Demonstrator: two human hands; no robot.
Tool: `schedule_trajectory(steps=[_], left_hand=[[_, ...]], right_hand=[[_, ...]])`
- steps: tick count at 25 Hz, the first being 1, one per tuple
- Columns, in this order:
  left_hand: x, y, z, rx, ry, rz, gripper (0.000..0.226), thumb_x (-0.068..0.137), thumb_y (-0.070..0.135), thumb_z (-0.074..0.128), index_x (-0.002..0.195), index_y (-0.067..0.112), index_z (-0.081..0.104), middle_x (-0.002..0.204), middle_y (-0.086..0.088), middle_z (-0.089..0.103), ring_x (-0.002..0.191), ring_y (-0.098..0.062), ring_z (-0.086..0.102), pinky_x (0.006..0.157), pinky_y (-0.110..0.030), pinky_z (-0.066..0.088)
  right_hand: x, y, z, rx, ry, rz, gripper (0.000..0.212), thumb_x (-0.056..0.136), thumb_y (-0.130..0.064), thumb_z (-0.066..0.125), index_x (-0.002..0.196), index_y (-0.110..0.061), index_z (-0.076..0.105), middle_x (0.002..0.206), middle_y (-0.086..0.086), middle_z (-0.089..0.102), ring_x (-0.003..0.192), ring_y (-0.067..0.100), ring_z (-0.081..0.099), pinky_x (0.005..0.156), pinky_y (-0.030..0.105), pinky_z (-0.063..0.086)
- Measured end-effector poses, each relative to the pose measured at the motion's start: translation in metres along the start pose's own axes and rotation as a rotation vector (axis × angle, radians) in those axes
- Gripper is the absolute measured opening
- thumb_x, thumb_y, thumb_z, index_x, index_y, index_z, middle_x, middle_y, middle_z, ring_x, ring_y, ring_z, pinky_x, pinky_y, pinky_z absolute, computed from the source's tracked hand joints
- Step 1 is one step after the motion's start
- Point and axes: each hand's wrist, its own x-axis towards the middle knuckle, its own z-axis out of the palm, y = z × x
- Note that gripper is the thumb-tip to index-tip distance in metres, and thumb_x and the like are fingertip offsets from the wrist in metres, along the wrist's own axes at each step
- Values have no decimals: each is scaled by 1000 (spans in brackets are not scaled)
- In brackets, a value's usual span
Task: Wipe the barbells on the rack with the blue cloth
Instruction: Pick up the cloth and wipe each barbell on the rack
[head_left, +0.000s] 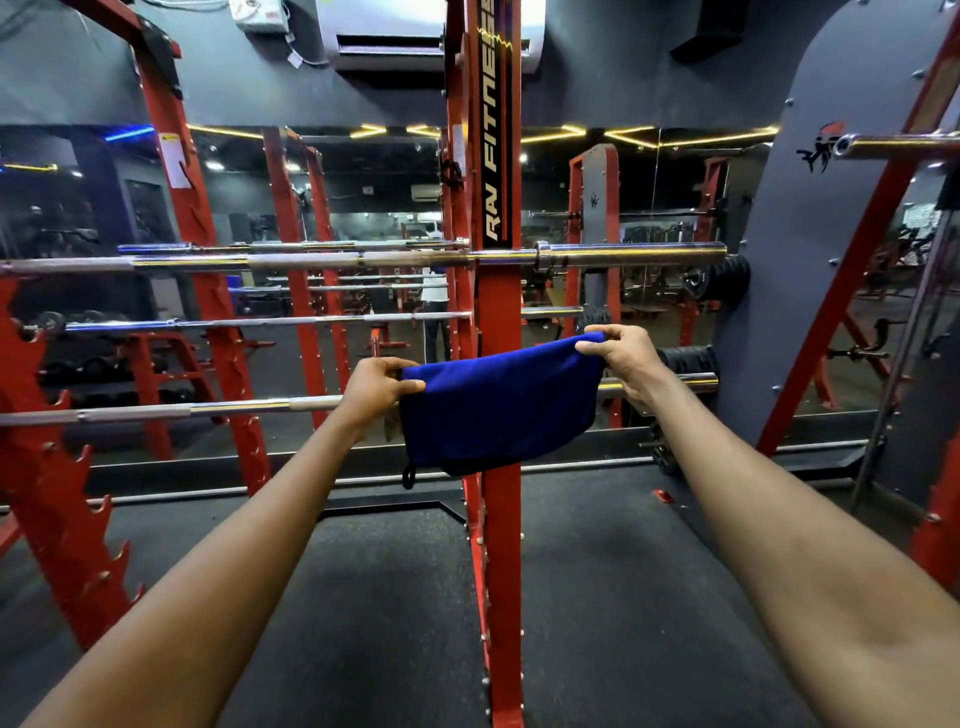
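A blue cloth (498, 410) hangs stretched between both hands in front of the red rack upright (500, 291). My left hand (376, 388) pinches its left top corner and my right hand (626, 353) pinches its right top corner. The lowest barbell (171, 411) runs across just behind the cloth and the hands; its middle is hidden by them. Above it lies a thinner steel bar (249, 322). Higher still, a thick barbell (332, 260) crosses the rack, its sleeve sticking out to the right.
A red toothed rack post (47, 467) stands at the left. A grey and red frame (810, 291) with a bar end stands at the right. A mirror wall behind reflects gym equipment. Black rubber flooring (395, 597) lies below my arms.
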Motion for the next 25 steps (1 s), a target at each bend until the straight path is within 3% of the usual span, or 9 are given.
schedule_trajectory(steps=[2, 3, 5, 7, 9, 14, 18, 22, 25], left_hand=[[-5, 6, 0, 252, 120, 91, 11, 87, 20, 79, 96, 17, 75, 83, 3, 71, 75, -7, 64, 60, -12, 49], [-7, 8, 1, 280, 154, 110, 8, 89, 23, 77, 91, 17, 73, 78, 5, 68, 70, -4, 59, 53, -11, 42], [-3, 4, 4, 248, 162, 83, 16, 90, 29, 75, 83, 15, 70, 74, 3, 65, 67, -6, 56, 53, -16, 39], [1, 1, 5, 129, 111, -2, 18, 88, 30, 78, 80, 15, 71, 77, -1, 69, 72, -13, 63, 63, -28, 53], [5, 2, 11, -53, 84, -84, 16, 84, 29, 82, 85, 16, 74, 85, -7, 74, 81, -23, 71, 71, -40, 62], [0, 33, 45, -343, -2, -97, 18, 92, 27, 73, 100, 11, 77, 87, -5, 75, 80, -20, 66, 73, -36, 56], [-5, 56, 59, -478, -54, -73, 23, 101, 30, 61, 108, 12, 74, 79, -2, 75, 64, -11, 69, 56, -26, 56], [-5, 58, 51, -551, -160, -7, 40, 86, 47, 74, 110, 15, 77, 103, -13, 77, 86, -25, 73, 74, -41, 62], [-1, 57, 52, -528, -184, 86, 39, 82, 8, 80, 119, 3, 70, 105, -16, 75, 92, -26, 73, 75, -31, 59]], right_hand=[[-2, 1, 2, -329, 73, -86, 19, 85, -20, 80, 101, -13, 75, 100, 9, 72, 94, 24, 66, 89, 37, 54], [-4, 0, 3, -440, 112, -109, 15, 88, -26, 77, 97, -14, 74, 102, 10, 71, 98, 25, 64, 89, 34, 51], [-6, 0, 5, -535, 134, -94, 19, 92, -31, 70, 91, -12, 70, 111, 15, 67, 100, 27, 60, 85, 29, 45], [-11, -6, 9, -575, 112, -28, 28, 95, -31, 62, 95, -3, 69, 108, 17, 67, 94, 29, 57, 78, 28, 40], [-17, -18, 18, -565, 102, 1, 29, 95, -27, 58, 97, 0, 70, 97, 16, 67, 92, 32, 60, 76, 31, 41], [-33, -55, 61, -171, -75, 9, 25, 88, -25, 75, 68, -13, 64, 83, 14, 71, 86, 34, 75, 73, 43, 63], [-52, -73, 89, 56, -264, -7, 22, 101, -12, 59, 80, -6, 62, 81, 14, 64, 74, 22, 67, 65, 34, 64], [-56, -74, 89, 157, -394, -58, 25, 98, 14, 45, 109, 8, 66, 91, 12, 65, 85, 18, 66, 71, 24, 61], [-54, -67, 85, -79, -353, -272, 22, 93, 2, 68, 115, 7, 69, 97, 10, 65, 83, 16, 63, 67, 16, 57]])
